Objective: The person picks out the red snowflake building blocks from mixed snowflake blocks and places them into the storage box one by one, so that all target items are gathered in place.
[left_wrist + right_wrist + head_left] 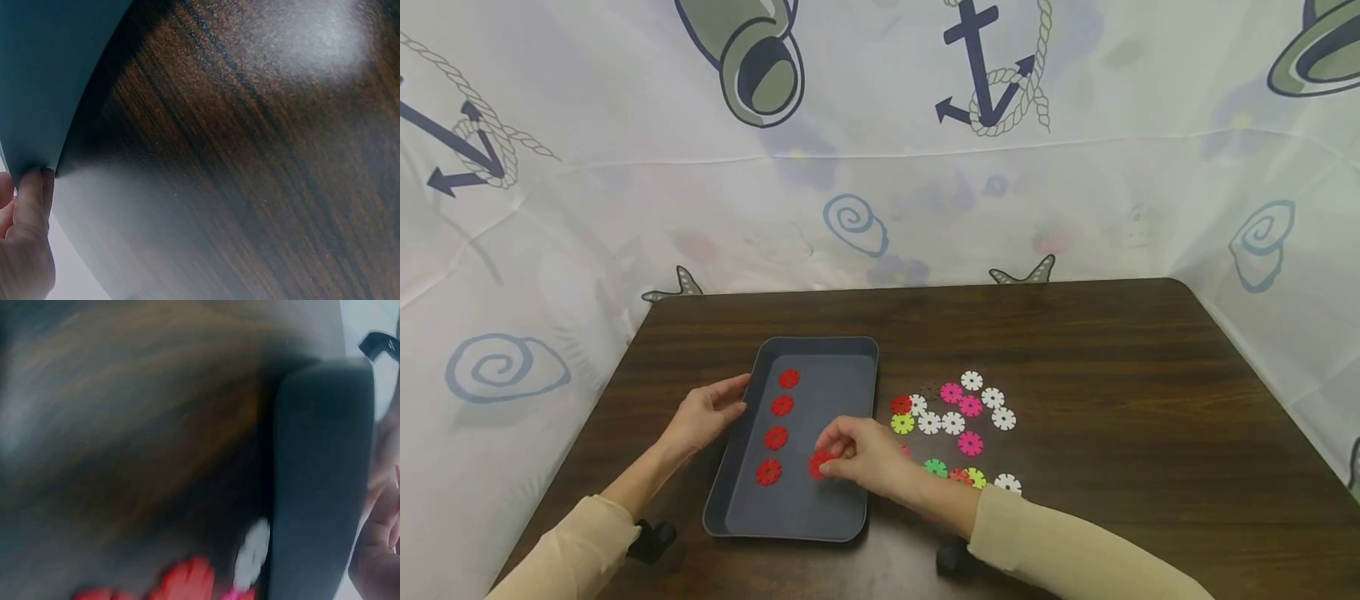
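Observation:
A grey tray (797,523) lies lengthwise on the dark wooden table. Along its left side runs a column of red notched discs, with one red disc (768,472) at the near end. My right hand (868,457) reaches over the tray's right rim and pinches another red notched disc (818,463) between thumb and fingers, low over the tray floor. At the tray's left rim is my left hand (706,415), its fairly straight fingers touching the outer wall. The left wrist view shows those fingertips (32,178) against the tray wall (50,81).
Right of the tray, loose notched discs are scattered: a white disc (1003,418), a pink disc (970,444), a green disc (935,467), a yellow disc (902,423) and several more. My right forearm partly covers some. A patterned cloth (925,208) hangs behind the table (1112,400).

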`<state>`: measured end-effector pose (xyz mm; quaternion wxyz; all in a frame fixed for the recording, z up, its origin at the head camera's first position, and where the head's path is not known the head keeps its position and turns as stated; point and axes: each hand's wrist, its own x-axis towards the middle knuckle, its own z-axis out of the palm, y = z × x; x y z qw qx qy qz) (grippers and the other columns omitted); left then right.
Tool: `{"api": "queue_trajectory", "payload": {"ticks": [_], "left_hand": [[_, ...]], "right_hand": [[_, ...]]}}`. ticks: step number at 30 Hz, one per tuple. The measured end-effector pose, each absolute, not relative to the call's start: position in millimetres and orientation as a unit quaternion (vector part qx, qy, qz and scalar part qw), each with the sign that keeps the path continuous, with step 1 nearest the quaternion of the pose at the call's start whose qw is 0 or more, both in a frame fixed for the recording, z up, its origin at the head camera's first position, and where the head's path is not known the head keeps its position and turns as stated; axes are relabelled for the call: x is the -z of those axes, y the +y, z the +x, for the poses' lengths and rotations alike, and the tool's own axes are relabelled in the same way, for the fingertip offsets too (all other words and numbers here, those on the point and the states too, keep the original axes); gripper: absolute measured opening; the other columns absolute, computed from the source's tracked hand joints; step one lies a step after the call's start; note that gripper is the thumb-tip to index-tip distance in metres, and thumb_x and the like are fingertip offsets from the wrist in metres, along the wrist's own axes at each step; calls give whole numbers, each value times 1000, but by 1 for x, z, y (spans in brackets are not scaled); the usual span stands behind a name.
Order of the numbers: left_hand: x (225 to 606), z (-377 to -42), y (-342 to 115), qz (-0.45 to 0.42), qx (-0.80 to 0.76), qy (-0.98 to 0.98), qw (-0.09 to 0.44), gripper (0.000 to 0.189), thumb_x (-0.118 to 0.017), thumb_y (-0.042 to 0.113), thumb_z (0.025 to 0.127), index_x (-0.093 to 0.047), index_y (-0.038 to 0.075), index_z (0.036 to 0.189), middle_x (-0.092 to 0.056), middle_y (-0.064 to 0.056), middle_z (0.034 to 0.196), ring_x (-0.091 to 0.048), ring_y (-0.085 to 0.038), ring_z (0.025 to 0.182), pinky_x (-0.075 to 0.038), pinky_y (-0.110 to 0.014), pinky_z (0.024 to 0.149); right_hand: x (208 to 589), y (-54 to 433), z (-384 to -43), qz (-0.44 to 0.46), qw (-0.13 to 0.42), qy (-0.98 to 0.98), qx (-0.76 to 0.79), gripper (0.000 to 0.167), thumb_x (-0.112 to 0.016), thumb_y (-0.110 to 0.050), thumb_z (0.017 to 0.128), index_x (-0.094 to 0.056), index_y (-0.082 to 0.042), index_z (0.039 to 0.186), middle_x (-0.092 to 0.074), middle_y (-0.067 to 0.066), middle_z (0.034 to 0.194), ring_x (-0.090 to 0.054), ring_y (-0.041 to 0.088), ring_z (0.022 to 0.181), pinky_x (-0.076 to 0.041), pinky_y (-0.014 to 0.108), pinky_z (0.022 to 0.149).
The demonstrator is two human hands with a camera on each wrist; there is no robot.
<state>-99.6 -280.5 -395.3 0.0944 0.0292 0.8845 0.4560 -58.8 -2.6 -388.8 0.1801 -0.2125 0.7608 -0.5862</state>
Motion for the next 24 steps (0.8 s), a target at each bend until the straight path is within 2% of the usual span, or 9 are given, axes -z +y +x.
{"api": "queue_trajectory", "payload": {"ticks": [7, 13, 24], "left_hand": [[396, -100, -281, 30, -460, 883, 92, 49, -54, 1, 93, -39, -7, 139, -46, -30, 135, -50, -40, 120, -52, -22, 83], [397, -100, -282, 32, -467, 879, 91, 49, -53, -1, 92, -39, -8, 138, -47, -30, 134, -50, -39, 120, -50, -17, 82], [398, -100, -283, 32, -474, 875, 94, 49, -54, 1, 93, -39, -6, 139, -46, -30, 135, -50, -39, 119, -50, -16, 80]], "right_hand": [[399, -40, -49, -218, 190, 767, 573, 16, -75, 5, 74, -67, -2, 86, -53, -5, 64, -47, 0, 53, -38, 11, 48], [406, -61, -46, -241, 184, 788, 536, 17, -76, 3, 73, -67, -5, 84, -55, -4, 64, -44, -5, 56, -39, 11, 51], [411, -83, -43, -316, 126, 845, 412, 16, -78, -2, 72, -67, -10, 83, -52, -8, 62, -41, -5, 57, -35, 7, 55]]}}
